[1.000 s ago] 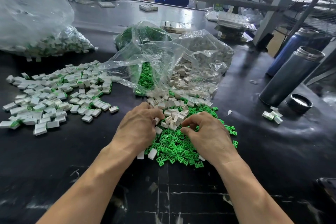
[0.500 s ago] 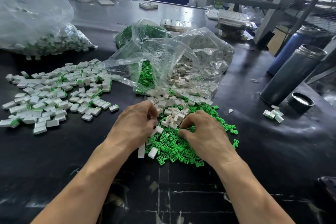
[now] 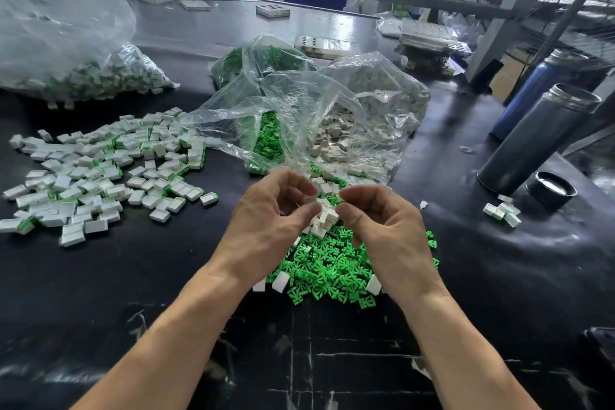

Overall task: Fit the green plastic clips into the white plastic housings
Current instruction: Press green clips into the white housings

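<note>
No readable writing anywhere. Far left, a clear bag of finished pieces; below it, assembled housings scattered on the black table. Centre, left hand and right hand, fingers curled, contents impossible to tell, above the green clips and white housings. Open bags behind. Right, two flasks and a cap.
</note>
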Available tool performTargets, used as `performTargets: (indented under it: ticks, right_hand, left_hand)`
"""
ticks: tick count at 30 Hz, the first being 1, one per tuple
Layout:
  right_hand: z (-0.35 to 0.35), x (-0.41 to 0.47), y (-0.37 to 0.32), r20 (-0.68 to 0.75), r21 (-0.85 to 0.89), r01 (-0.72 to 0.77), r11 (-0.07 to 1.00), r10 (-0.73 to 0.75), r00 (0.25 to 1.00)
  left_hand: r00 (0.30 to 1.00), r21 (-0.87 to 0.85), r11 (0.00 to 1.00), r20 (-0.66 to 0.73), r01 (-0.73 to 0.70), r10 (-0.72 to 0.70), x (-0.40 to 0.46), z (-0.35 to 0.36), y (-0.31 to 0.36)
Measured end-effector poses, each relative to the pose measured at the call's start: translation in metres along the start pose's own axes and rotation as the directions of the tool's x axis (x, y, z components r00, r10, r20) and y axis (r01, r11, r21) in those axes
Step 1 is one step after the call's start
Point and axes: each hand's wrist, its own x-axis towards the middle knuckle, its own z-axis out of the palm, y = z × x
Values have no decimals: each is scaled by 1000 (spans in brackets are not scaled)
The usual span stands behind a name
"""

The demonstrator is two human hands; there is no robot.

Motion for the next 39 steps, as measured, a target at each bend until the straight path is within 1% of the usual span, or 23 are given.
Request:
performTargets:
  ticks: [3,8,16,20,27,32,39]
  right_hand:
    - [1,0,0,4,40,16,999,-16,1000]
    - [1,-2,-1,-8,77,65,995,-65,998]
    - [4,-3,-2,-19,111,85,990,-84,996]
    - [4,-5,-3,-52,108,119,987,-114,992]
    - [7,-6,-7,-47,34,189,981,-187,981]
    - [7,-6,-5,-47,-20,178,984,-179,983]
    - [7,-6,-4,-31,-45,165,985,-166,986]
  left_hand:
    - [1000,-115,993,12,-5,7,-1,2,1]
    - [999,-226,974,43,8,2,-2,3,-1]
    - [996,-266,963,84,41,-19,1,6,-5]
    - [987,-325,943,162,73,-21,3,5,-5]
    - [971,-293,953,237,78,-7,1,6,-5]
    - [968,-281,957,250,76,-4,0,5,-6]
    - [963,-233,969,270,78,-12,0,4,-7]
